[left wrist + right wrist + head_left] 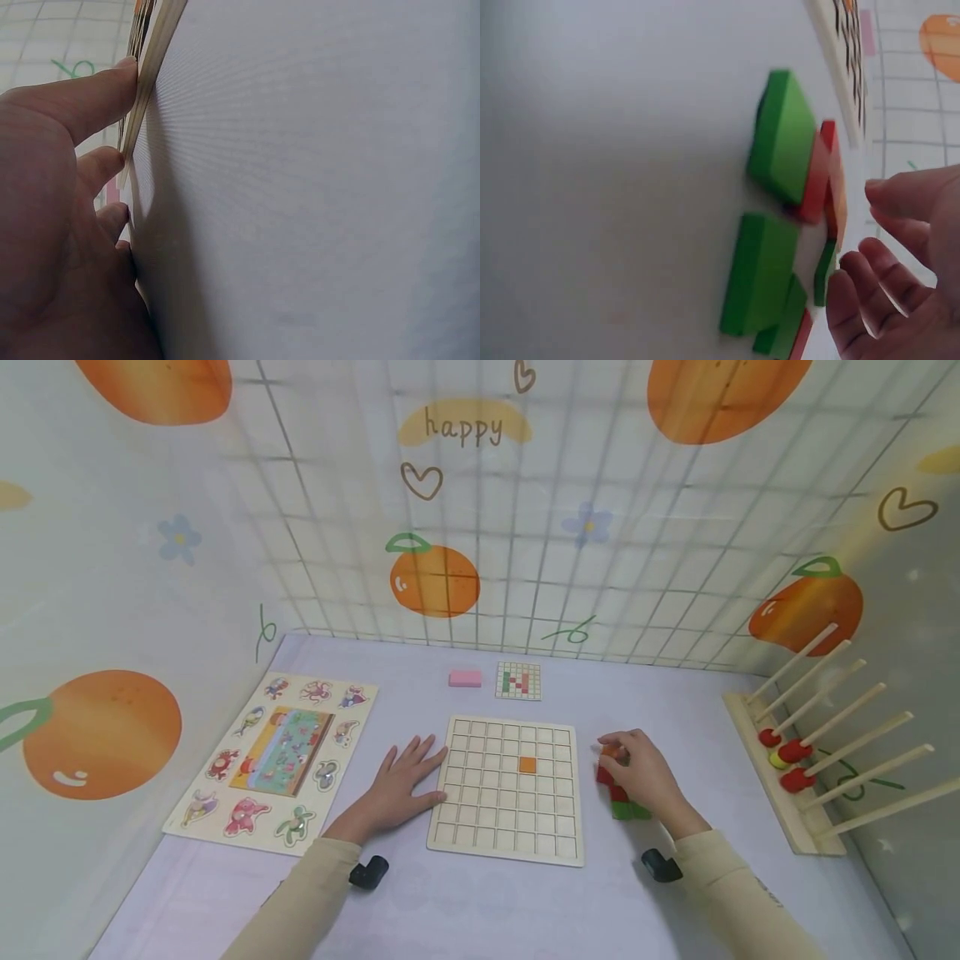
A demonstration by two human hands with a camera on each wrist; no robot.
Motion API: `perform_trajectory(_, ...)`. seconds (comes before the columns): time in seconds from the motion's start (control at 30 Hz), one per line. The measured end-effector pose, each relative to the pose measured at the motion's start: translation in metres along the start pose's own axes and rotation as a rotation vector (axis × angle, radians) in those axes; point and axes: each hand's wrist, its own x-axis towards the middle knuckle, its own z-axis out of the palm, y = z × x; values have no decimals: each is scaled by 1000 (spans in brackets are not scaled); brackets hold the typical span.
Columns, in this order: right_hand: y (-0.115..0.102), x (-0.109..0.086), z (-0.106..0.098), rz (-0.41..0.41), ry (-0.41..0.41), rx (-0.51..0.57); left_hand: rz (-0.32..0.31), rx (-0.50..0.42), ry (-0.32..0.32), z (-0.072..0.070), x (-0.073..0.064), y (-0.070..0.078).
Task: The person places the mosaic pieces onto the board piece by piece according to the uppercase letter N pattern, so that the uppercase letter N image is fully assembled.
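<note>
A square wooden grid board (483, 814) lies flat in the middle of the table, with one orange tile (527, 765) in a cell right of centre. My left hand (397, 789) is spread on the table; its thumb and index fingertip touch the board's left edge. To the right of the board my right hand (645, 772) hovers over a small group of tiles, its fingers loosely bent. Red tiles (604, 775) and green tiles (763, 274) lie there, partly hidden by the hand in the head view. Nothing shows between thumb and fingers in the right wrist view.
Behind the board are a pink block (465, 678) and a small pattern card (518, 693). At the left lies a wooden animal puzzle board (225, 814) bearing a picture box (288, 750). A wooden peg rack (813, 827) with a few red beads stands at the right.
</note>
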Motion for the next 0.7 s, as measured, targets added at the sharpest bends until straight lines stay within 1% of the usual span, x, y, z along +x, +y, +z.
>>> perform_trajectory(0.1, 7, 5, -4, 52, -17, 0, 7, -3, 6, 0, 0, 0)
perform_trajectory(0.23, 13, 12, -5, 73, -30, -17, 6, 0, -1, -1, -1, 0)
perform_trajectory(0.43, 17, 18, -5, 37, -21, -78, -1, -8, -1, -2, -1, 2)
perform_trajectory(0.7, 14, 20, -5, 35, -17, -67, -2, -8, 11, -3, -2, 3)
